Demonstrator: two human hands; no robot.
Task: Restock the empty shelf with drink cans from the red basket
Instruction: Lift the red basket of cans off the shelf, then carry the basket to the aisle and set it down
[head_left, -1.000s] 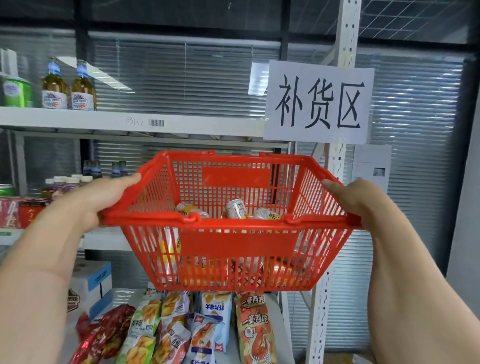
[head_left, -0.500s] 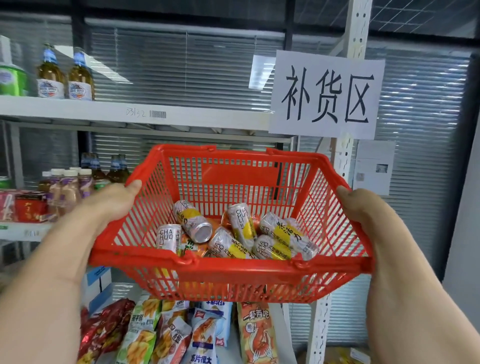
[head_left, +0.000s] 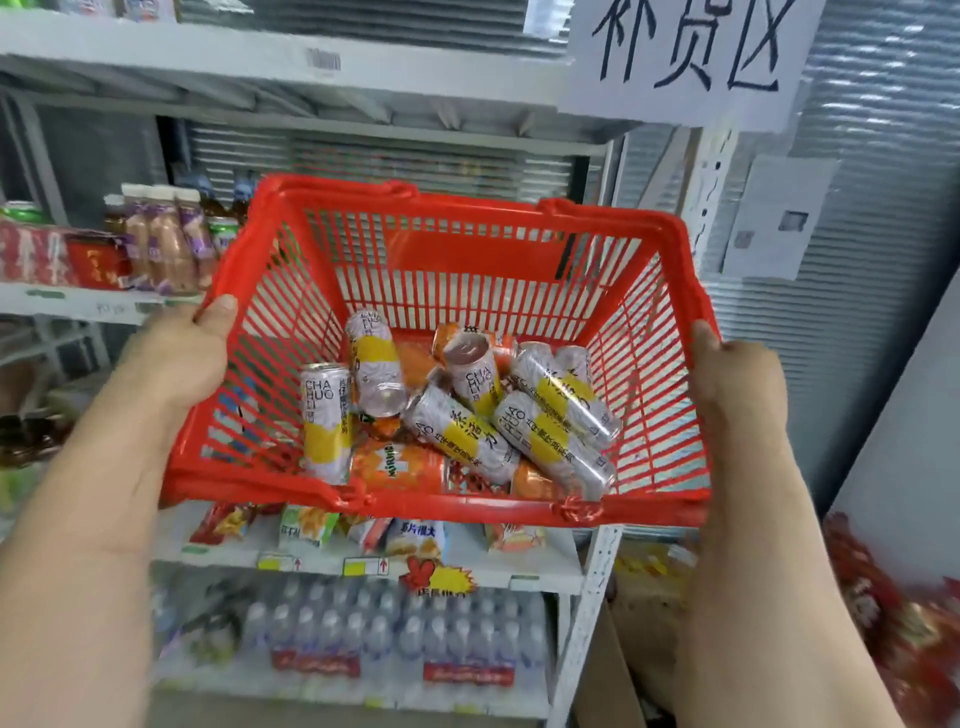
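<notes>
Shelving (head_left: 322, 57) is faced, its middle shelf bare behind the red basket (head_left: 441, 501), which is held up by its side rims, left hand (head_left: 179, 358) and right hand (head_left: 737, 379) each clenched on one. Cans (head_left: 457, 410) all lie inside; none is shelved yet.

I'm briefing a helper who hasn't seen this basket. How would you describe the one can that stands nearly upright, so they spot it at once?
Start at the red slatted plastic basket that both hands hold by its side rims. Look into its near left part for the slim silver-and-yellow drink can lettered CHA HUO. Unlike the other silver-and-yellow cans, which lie tumbled on their sides, it stands nearly upright.
</notes>
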